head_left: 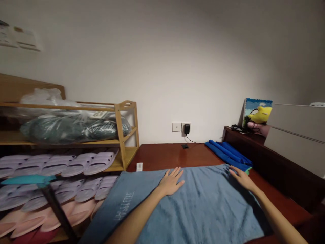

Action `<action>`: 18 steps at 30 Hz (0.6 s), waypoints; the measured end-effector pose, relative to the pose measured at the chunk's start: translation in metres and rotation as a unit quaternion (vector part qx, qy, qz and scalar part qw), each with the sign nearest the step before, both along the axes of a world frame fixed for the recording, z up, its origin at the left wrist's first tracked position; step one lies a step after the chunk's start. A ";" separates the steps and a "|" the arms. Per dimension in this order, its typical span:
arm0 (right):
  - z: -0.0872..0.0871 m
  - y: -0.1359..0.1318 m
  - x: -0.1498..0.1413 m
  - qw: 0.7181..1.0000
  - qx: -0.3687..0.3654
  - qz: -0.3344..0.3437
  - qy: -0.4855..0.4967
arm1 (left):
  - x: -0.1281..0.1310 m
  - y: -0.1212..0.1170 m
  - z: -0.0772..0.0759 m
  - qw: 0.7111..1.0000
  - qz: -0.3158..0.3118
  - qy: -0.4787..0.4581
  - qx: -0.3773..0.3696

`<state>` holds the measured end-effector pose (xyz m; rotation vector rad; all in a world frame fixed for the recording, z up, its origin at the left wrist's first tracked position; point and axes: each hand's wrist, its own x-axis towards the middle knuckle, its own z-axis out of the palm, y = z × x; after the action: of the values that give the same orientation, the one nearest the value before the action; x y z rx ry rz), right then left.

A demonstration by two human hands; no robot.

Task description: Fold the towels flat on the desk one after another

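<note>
A blue-grey towel (pixel 200 206) with pale lettering on its left border lies spread flat over a dark red wooden table (pixel 167 157). My left hand (pixel 171 182) rests palm down on the towel near its far edge, fingers spread and holding nothing. My right hand (pixel 241 178) lies flat on the towel's far right corner, fingers stretched out. Just beyond that corner sits a stack of folded bright blue towels (pixel 228 153).
A bamboo shelf (pixel 125 135) at left carries plastic-wrapped bundles and rows of lilac and pink slippers (pixel 76 166). A wall socket with a black charger (pixel 187 129) sits behind the table. At right stand a raised ledge, a yellow plush toy (pixel 260 115) and grey drawers (pixel 297 135).
</note>
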<state>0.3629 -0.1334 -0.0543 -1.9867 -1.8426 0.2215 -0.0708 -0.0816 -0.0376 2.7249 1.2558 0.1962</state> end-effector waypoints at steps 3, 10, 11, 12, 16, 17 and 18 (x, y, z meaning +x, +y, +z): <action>0.001 0.026 0.013 0.998 -0.010 -0.061 0.007 | 0.001 0.000 0.002 1.000 0.003 0.008 -0.004; -0.017 0.049 0.032 0.993 -0.057 -0.099 -0.002 | 0.002 -0.004 0.006 1.000 0.005 0.017 -0.011; -0.017 0.050 0.034 0.993 -0.062 -0.097 -0.006 | 0.002 -0.005 0.007 1.000 0.008 0.018 -0.012; -0.017 0.051 0.034 0.993 -0.066 -0.096 -0.012 | 0.002 -0.005 0.008 1.000 0.010 0.018 -0.013; -0.011 0.056 0.020 0.992 -0.061 -0.103 -0.047 | 0.002 -0.005 0.009 1.000 0.008 0.018 -0.018; -0.010 0.057 0.012 0.993 -0.053 -0.090 -0.056 | 0.002 -0.005 0.008 1.000 0.005 0.017 -0.017; -0.009 0.056 0.005 0.995 -0.047 -0.066 -0.062 | 0.003 -0.004 0.007 1.000 0.002 0.015 -0.016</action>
<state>0.3674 -0.0776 -0.0637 -2.2225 -1.7959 0.1501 -0.0683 -0.0855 -0.0306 2.7080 1.2625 0.1350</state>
